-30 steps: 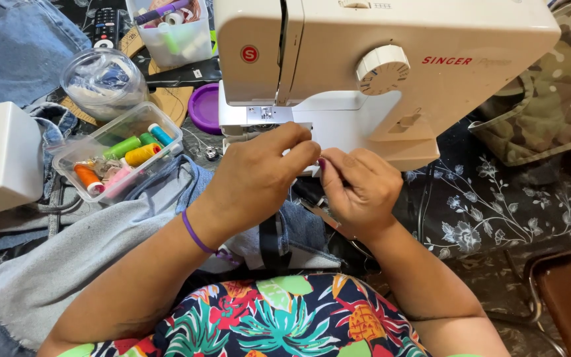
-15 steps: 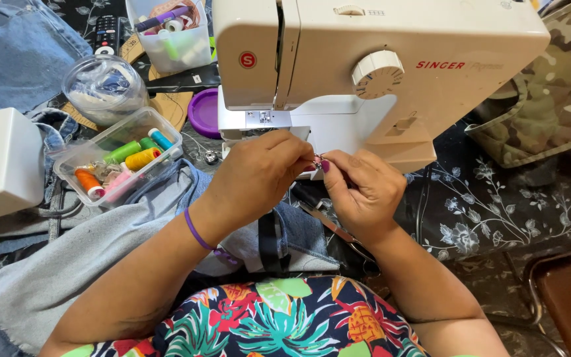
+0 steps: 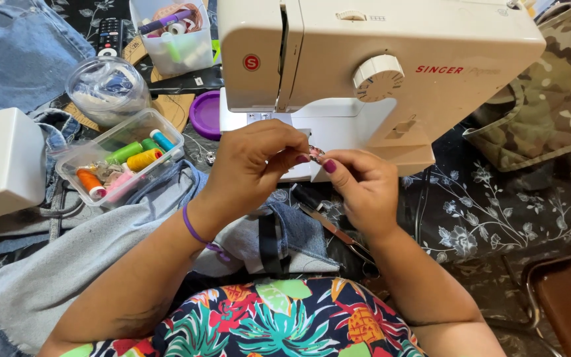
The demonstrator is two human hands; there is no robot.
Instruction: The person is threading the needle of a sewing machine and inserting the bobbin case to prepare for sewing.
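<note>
Both hands are meeting right in front of the cream sewing machine [image 3: 378,73], which is sitting toward the far edge of the table [image 3: 497,211] with its dark floral cover. The left hand [image 3: 256,165] and right hand [image 3: 361,188] are pinching a tiny shiny thing [image 3: 316,153] between their fingertips, just in front of the machine's bed. It's too small to tell what it actually is, maybe a bobbin, can't say. Fingers on both hands are curled in tight, thumbs and forefingers pressing together on that little piece, nothing else in either hand.

A purple hair tie [image 3: 196,233] is sitting on the left wrist. Denim fabric [image 3: 166,225] is lying under the forearms, running toward the near-left edge. A pair of scissors [image 3: 335,228] is lying under the right wrist on the denim. Off to the left, a clear box of thread spools [image 3: 120,162] is sitting beside a round clear tub [image 3: 107,89], and a purple lid [image 3: 205,114] is resting right next to the machine's base. A camouflage bag [image 3: 550,92] is slumping at the far-right edge.
</note>
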